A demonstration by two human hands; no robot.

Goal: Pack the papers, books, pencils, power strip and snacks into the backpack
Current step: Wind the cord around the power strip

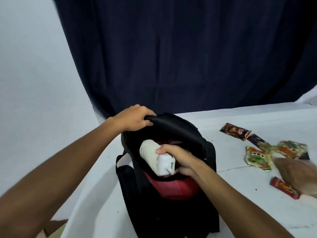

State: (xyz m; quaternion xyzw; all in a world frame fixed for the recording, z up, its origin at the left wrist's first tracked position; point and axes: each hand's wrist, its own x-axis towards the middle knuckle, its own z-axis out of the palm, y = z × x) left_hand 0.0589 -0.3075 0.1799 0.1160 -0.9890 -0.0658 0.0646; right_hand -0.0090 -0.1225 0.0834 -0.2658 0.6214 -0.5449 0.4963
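Observation:
A black backpack (173, 208) with a red lining stands upright on the white table, its mouth wide open. My left hand (134, 120) grips the top edge of the flap and holds it back. My right hand (180, 158) grips a white power strip (159, 157) with its cable wound round it, half inside the bag's mouth. Snack packets lie on the table to the right: a brown one (235, 131), green and orange ones (257, 158) and a red one (283, 187). What else lies in the bag is hidden.
A blurred hand (298, 176) of another person reaches over the snacks at the right edge. A dark blue curtain (171, 57) hangs behind the table (240, 194). The table's left edge runs close beside the bag.

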